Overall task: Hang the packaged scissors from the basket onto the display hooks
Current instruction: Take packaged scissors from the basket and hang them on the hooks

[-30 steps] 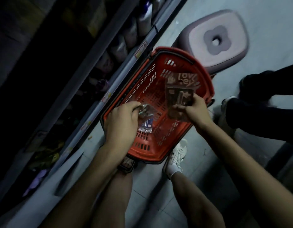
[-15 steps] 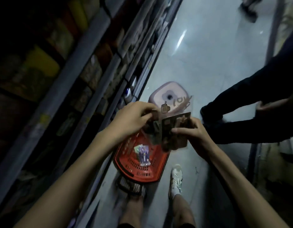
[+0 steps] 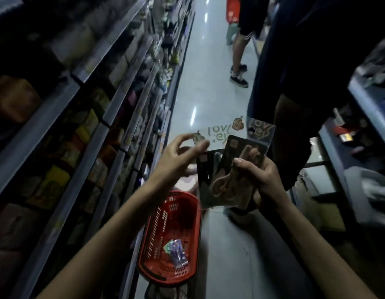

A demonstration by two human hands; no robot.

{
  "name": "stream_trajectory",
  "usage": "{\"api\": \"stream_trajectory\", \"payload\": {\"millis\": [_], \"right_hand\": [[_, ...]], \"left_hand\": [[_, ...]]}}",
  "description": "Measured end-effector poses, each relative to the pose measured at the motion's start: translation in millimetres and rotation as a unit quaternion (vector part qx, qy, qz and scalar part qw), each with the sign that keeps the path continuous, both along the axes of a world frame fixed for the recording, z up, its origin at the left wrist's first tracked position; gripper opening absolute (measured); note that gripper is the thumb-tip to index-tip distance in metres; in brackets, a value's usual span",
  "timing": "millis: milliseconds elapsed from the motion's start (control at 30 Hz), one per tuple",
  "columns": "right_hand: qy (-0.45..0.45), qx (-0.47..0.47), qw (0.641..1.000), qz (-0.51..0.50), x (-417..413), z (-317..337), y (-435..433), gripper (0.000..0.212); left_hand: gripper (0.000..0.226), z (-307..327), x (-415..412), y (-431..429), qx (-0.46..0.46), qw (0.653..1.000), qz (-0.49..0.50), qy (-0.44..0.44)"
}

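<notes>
- Head view: right hand held two packaged scissors fanned upright at chest height, thumb across the front, fingers curled behind the dark cards
- Left hand had its fingers spread wide, tips at the clear header flap of the front pack; no firm pinch visible, looked like it was about to peel that pack off the fan
- Basket sat on the floor below the hands, beside the shelves; one small packet lay in it, contents too blurred to name
- Change: a second ago both hands were down in the basket and the view looked at its floor; since then the hands rose clear of it, the left hand dropped its small packet, and the view lifted to the aisle
- Meaning: pickup looked done, carry-to-hook step was starting; nothing hung yet
- Display hooks could not be made out in the dark shelving, so target unclear
- Bystander stood close on the right, just behind the packs
</notes>
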State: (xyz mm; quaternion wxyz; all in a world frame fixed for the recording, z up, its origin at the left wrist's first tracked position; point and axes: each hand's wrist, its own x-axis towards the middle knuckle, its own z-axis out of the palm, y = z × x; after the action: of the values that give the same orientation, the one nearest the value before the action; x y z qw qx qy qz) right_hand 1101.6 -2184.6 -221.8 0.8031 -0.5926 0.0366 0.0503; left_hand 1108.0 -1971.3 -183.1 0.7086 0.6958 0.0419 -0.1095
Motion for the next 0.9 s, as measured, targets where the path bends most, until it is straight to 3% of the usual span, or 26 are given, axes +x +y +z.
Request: {"api": "stream_trajectory", "payload": {"millis": [67,167,333,467,600,733,900], "right_hand": [[-0.014,-0.001,1.0,-0.023,-18.0,21.4,-31.7,0.032],[-0.024,-0.005,0.998,-0.053,-52.1,55.4,-86.1,0.014],[-0.053,0.006,0.99,-0.134,-111.0,103.9,-176.7,0.001],[-0.065,0.005,0.974,-0.218,-148.2,144.2,-234.2,0.015],[-0.098,-0.009,0.951,-0.293,-187.9,186.4,-275.8,0.005],[-0.147,-0.068,0.899,-0.407,-232.8,227.3,-299.3,0.015],[-0.147,-0.15,0.832,-0.514,-312.6,279.2,-315.8,0.01]], "left_hand": [[0.051,12.3,-22.5,-37.4,-0.01,0.999,-0.04,-0.001],[0.037,35.3,-47.5,-95.6,-0.007,0.995,-0.09,-0.04],[0.038,81.8,-70.2,-194.0,0.0,0.983,-0.15,-0.102],[0.038,117.6,-84.0,-263.2,-0.018,0.968,-0.207,-0.143],[0.038,150.9,-102.9,-321.3,-0.056,0.95,-0.261,-0.164],[0.037,179.7,-123.8,-367.9,-0.095,0.919,-0.343,-0.169],[0.018,217.3,-157.7,-416.4,-0.134,0.87,-0.442,-0.172]]}}
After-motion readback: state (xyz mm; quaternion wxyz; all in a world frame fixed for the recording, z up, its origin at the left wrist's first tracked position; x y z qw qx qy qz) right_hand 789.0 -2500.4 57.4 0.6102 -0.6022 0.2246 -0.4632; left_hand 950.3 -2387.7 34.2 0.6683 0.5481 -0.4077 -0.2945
